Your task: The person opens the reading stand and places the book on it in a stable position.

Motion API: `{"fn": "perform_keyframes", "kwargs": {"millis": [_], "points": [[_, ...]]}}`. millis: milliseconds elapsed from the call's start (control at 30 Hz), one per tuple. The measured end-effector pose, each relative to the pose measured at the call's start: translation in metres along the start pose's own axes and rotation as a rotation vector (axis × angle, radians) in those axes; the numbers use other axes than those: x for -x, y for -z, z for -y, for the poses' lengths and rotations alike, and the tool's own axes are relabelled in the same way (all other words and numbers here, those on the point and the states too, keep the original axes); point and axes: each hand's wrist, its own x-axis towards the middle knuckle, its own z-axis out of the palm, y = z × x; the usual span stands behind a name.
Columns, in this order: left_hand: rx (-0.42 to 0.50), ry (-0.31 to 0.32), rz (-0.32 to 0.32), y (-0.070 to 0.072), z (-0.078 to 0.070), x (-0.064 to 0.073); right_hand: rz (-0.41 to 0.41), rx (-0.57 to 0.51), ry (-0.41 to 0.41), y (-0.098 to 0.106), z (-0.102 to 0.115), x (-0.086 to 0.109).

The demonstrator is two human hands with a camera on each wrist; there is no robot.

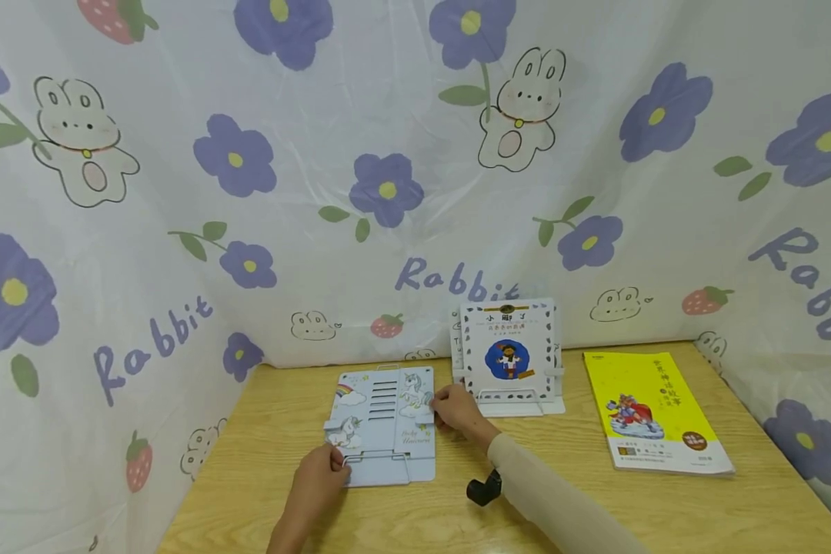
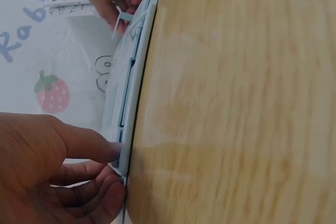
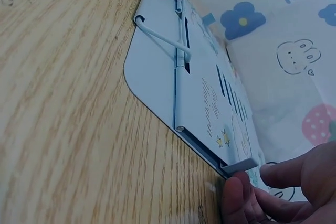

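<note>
A light blue book stand (image 1: 381,415) with unicorn pictures, slots and a wire page holder at the front lies nearly flat on the table. My left hand (image 1: 318,473) pinches its lower left corner; in the left wrist view the thumb (image 2: 107,149) is on top and the fingers are underneath. At the opposite side, my right hand (image 1: 457,408) holds the right edge beside the small side clip (image 3: 242,164). The right thumb (image 3: 283,173) is above the edge, with the fingertips low against it.
Behind my right hand stands another book stand (image 1: 557,404), holding a white picture book (image 1: 533,354) upright. A yellow book (image 1: 630,392) lies flat at the right. Patterned cloth (image 1: 318,261) hangs along the back and sides of the wooden table (image 1: 249,492).
</note>
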Motion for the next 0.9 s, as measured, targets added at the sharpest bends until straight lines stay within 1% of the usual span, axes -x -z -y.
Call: {"fn": "perform_keyframes", "kwargs": {"millis": [133, 200, 300, 500, 667, 733, 900], "points": [[0.023, -0.009, -0.016, -0.003, 0.000, 0.002, -0.022, -0.005, 0.000, -0.001, 0.000, 0.000], [0.041, -0.001, -0.022, -0.002, 0.000, 0.004, -0.024, -0.006, 0.002, -0.002, -0.001, 0.000], [0.061, 0.012, -0.016, 0.000, 0.000, 0.005, -0.022, -0.015, -0.006, -0.003, 0.000, 0.000], [0.100, -0.001, -0.016, 0.002, 0.005, 0.005, -0.036, -0.043, 0.002, -0.003, 0.002, 0.001], [0.183, 0.029, 0.010, 0.001, 0.010, 0.003, -0.042, -0.023, 0.015, -0.005, -0.001, 0.000], [0.226, 0.051, 0.019, 0.000, 0.012, 0.003, -0.052, -0.013, 0.023, -0.004, -0.002, -0.001], [0.306, 0.076, 0.021, -0.003, 0.016, 0.001, -0.071, -0.013, 0.028, -0.003, -0.003, -0.002]]}}
